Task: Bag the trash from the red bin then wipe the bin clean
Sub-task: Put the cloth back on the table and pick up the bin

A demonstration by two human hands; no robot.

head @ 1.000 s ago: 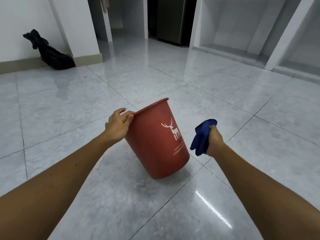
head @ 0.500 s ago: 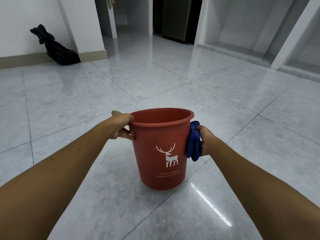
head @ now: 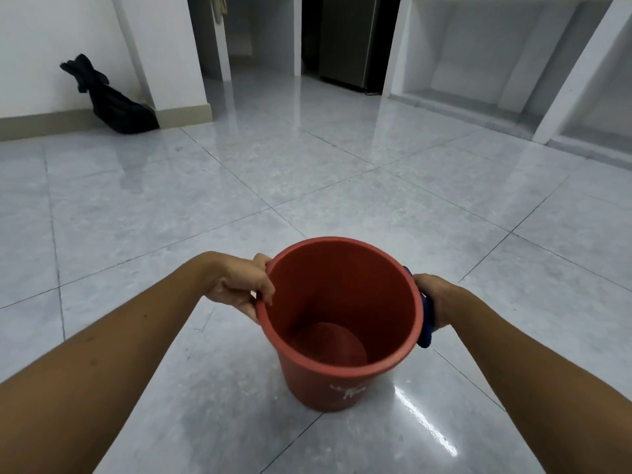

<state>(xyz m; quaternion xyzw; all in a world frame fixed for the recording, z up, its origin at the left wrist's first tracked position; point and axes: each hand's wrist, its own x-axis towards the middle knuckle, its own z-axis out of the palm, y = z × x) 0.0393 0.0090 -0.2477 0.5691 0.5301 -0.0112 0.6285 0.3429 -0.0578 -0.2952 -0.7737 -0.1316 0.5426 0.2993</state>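
The red bin (head: pixel 342 302) is upright in front of me, its mouth tipped toward me so I look straight down inside; nothing lies in it. A white deer print shows low on its near wall. My left hand (head: pixel 239 285) grips the bin's left rim. My right hand (head: pixel 432 299) holds a blue cloth (head: pixel 425 323) pressed against the bin's outer right side, just under the rim. Most of the cloth is hidden between hand and bin.
A tied black trash bag (head: pixel 113 104) leans against the white wall at the far left. Glossy grey floor tiles (head: pixel 307 186) spread all around. A doorway and a dark fridge (head: pixel 349 39) stand at the back, white concrete shelving (head: pixel 496 63) on the right.
The bin went from tilted on its side to upright, then tipped with its opening toward me. My right hand brought the blue cloth onto the bin's right side.
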